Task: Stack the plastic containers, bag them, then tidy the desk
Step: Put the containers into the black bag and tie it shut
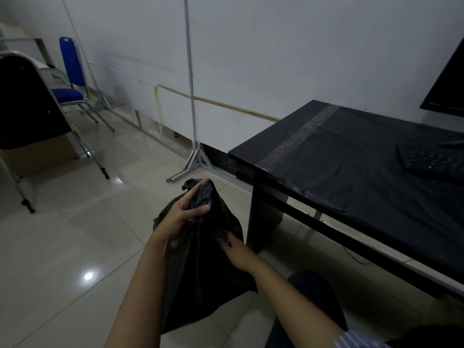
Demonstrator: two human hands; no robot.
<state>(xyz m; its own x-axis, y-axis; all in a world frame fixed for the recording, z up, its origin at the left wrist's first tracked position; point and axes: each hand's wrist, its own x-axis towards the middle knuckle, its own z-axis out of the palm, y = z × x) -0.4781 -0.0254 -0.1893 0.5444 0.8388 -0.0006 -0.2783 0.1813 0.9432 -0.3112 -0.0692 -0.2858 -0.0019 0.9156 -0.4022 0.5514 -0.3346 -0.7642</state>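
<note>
A full black plastic bag [203, 272] stands on the tiled floor in front of me, its contents hidden. My left hand [180, 217] grips the gathered neck of the bag near the top, fingers curled round the twisted plastic. My right hand [238, 252] rests against the bag's right side lower down, fingers fairly straight and pressed to the plastic. The dark desk [351, 172] is to the right, its top covered with a black sheet.
A black keyboard [431, 162] lies at the desk's right edge under a monitor [449, 81]. A black chair [27, 106] and a blue chair [70, 81] stand at the left. A metal stand [193, 156] rises by the wall. My knee [316, 295] is beside the bag.
</note>
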